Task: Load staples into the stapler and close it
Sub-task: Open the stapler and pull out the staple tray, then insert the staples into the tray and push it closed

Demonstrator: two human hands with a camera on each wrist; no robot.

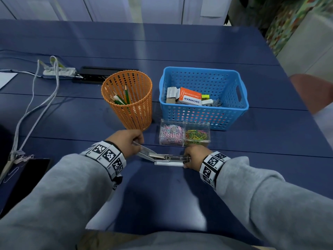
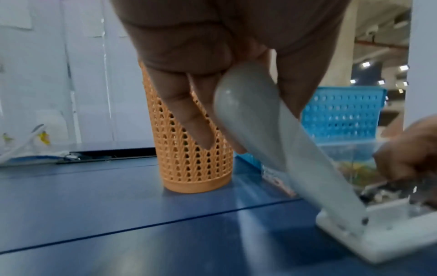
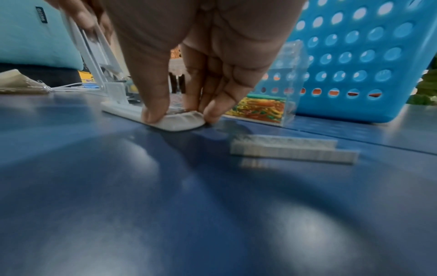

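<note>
A pale grey stapler lies on the blue table, swung wide open. My left hand grips the tip of its lifted top cover, tilted up to the left. My right hand pinches the front end of the stapler base, thumb on the near side and fingers on the far side. The metal magazine lies exposed along the base. Two strips of staples lie loose on the table, just right of the base in the right wrist view.
An orange mesh pencil cup stands behind my left hand. A clear two-part box of paper clips sits behind the stapler, and a blue basket with small boxes beyond it. White cables trail at the left.
</note>
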